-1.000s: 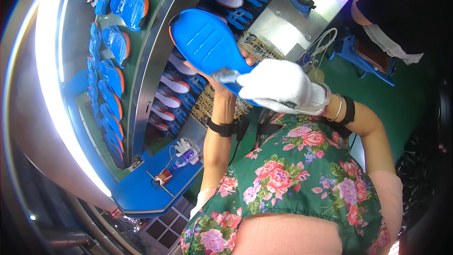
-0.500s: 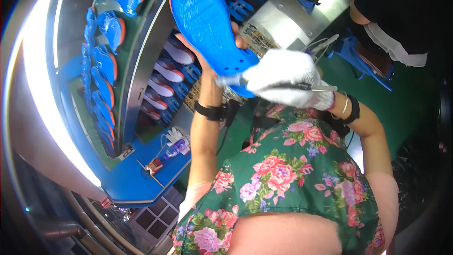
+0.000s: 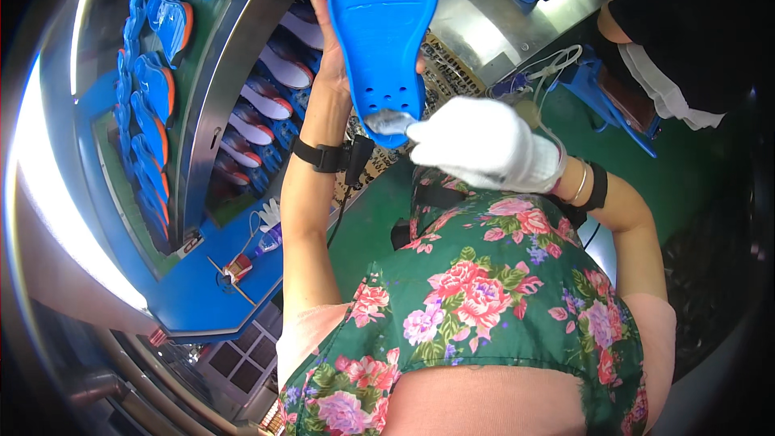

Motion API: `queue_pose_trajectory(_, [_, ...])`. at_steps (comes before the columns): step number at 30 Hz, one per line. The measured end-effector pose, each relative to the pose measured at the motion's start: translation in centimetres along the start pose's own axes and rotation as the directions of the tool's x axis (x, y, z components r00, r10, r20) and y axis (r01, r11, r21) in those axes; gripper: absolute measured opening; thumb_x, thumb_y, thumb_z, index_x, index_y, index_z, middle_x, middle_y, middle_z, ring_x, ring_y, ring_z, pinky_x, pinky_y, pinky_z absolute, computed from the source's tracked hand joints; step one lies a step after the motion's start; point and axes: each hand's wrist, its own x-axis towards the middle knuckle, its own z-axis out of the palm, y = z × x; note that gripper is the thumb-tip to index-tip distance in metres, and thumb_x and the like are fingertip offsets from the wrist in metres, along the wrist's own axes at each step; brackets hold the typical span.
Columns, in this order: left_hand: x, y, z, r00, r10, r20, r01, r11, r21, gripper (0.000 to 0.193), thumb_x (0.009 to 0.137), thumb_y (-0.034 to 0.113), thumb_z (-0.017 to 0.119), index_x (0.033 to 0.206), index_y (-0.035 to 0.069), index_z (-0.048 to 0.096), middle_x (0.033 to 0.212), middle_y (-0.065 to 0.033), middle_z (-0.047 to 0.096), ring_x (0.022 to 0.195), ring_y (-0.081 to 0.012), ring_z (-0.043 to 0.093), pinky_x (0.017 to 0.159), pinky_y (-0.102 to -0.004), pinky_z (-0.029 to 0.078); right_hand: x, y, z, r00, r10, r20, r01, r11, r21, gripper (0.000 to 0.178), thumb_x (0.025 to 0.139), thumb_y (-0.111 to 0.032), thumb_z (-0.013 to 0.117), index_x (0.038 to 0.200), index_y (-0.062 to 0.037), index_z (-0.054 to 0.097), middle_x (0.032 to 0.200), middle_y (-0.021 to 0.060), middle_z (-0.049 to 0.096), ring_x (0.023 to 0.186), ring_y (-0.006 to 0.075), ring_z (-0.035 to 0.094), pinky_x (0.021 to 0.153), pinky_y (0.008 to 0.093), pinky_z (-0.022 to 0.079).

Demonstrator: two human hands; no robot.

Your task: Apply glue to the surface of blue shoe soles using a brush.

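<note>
My left hand [image 3: 333, 55] is bare and wraps round a blue shoe sole [image 3: 384, 40] from beneath, with the thumb up its left side and fingertips at its right edge. Ridges cross the sole's upper part, and several small holes sit near its lower end. The top of the sole runs out of the picture. In a white knit glove, my right hand [image 3: 491, 145] is closed on a brush [image 3: 391, 121]. Its flat, greyish bristles lie against the sole's lower end, below the holes. The glove hides most of the brush's handle.
Shiny blue sole pieces [image 3: 155, 85] with orange edges line a green conveyor [image 3: 202, 40] at the left. White-topped insoles [image 3: 286, 67] lie below its metal rail. A blue ledge [image 3: 194, 295] holds a purple bottle [image 3: 269, 240]. Another person [image 3: 678, 40] sits at the far right.
The sole has swung from a slant to nearly upright and shifted up. The brush has moved down and lies on its lower end. The view has shifted, so the conveyor sits further left.
</note>
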Motion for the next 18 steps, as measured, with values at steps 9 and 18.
queue_pose_trajectory(9, [-0.3, 0.3, -0.3, 0.98, -0.15, -0.131, 0.154, 0.988, 0.019, 0.122, 0.072, 0.097, 0.025, 0.149, 0.004, 0.041, 0.122, -0.0258, 0.064, 0.091, -0.0418, 0.071, 0.078, -0.0571, 0.061, 0.7, 1.6, -1.1, 0.993, 0.1, 0.065, -0.112, 0.967, 0.228, 0.015, 0.078, -0.007, 0.076, 0.093, -0.0071, 0.075, 0.096, 0.0077, 0.075, 0.085, 0.0258, 0.069, 0.076, 0.0362, 0.055])
queue_pose_trajectory(18, [-0.5, -4.8, -0.3, 0.921, 0.082, -0.38, -0.164, 0.968, -0.189, 0.113, 0.077, 0.094, 0.03, 0.145, 0.005, 0.047, 0.125, -0.0195, 0.065, 0.104, -0.0357, 0.067, 0.088, -0.0497, 0.057, 1.2, 1.2, -4.5, 0.707, 0.706, -0.044, -0.568, 0.605, 0.558, 0.019, 0.082, 0.004, 0.069, 0.1, 0.0026, 0.077, 0.097, 0.0086, 0.075, 0.074, 0.0088, 0.065, 0.067, 0.0224, 0.051])
